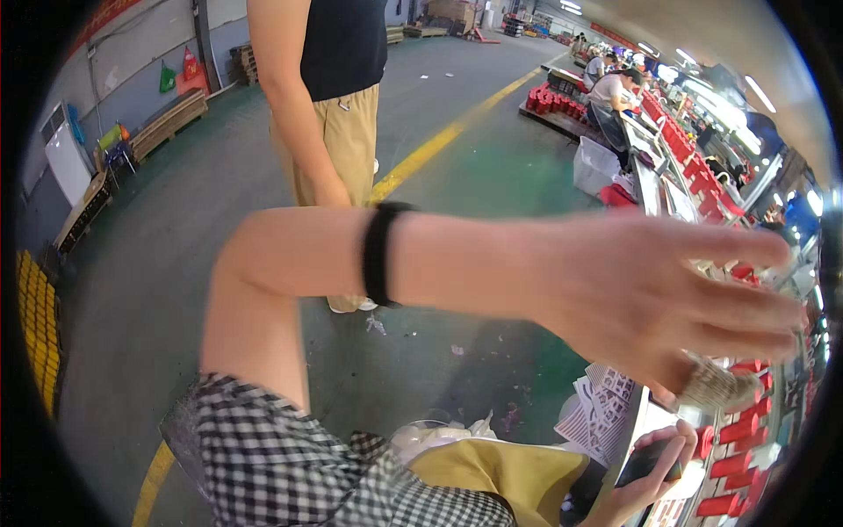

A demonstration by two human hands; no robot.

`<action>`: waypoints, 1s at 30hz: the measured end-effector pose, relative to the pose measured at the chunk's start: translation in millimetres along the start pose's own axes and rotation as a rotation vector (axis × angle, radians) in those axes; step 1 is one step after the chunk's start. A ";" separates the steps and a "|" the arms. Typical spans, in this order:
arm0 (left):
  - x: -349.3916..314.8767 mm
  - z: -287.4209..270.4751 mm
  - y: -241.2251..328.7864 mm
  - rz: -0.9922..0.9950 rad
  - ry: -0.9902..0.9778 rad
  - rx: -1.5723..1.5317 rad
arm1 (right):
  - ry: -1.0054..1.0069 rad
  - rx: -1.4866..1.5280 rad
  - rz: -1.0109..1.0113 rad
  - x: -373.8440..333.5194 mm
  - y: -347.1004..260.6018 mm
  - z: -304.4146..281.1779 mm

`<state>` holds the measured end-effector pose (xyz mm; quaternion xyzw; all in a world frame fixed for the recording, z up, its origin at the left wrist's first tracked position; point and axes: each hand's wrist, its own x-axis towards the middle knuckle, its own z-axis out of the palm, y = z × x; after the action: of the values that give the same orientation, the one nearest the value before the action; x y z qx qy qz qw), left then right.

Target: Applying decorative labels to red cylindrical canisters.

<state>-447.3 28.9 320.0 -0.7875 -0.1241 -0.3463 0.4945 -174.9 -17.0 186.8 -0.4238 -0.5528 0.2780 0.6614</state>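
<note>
My left arm, in a black-and-white checked sleeve and a black wristband, reaches across the view to the right. At its end my left hand (654,294) is stretched out, fingers apart and slightly blurred by motion, nothing visible in it. Just under its thumb side shows a grey-beige knitted piece (722,386); I cannot tell whether I wear it. Lower right, beside the workbench edge, my right hand (672,457) curls round a dark, flat-looking object (641,463), partly hidden by the fingers. Red cylindrical parts (739,429) stand in rows on the bench beyond both hands.
A person in a dark top and tan trousers (347,132) stands close ahead. Printed sheets (599,413) lie at the bench edge, near a mustard cloth (492,470). Farther along the bench are a white bin (597,165), a pallet of red parts (562,104) and seated workers.
</note>
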 end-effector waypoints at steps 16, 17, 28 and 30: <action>-361.8 33.2 328.0 -1.113 -1.545 -1.154 | -0.039 0.104 0.273 -53.8 40.6 19.8; -347.0 39.2 338.6 -1.148 -1.340 -1.167 | -0.059 0.152 0.343 -62.0 29.7 11.1; -262.1 85.3 359.9 -1.009 -1.453 -1.109 | 0.110 0.189 0.382 -91.7 7.6 -43.1; -256.3 85.5 361.3 -1.004 -1.479 -1.102 | 0.119 0.201 0.373 -92.3 7.7 -46.6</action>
<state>-403.8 -33.0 -124.7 -0.7770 -0.5329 0.0471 -0.3317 -150.7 -102.3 133.0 -0.4663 -0.3941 0.4237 0.6691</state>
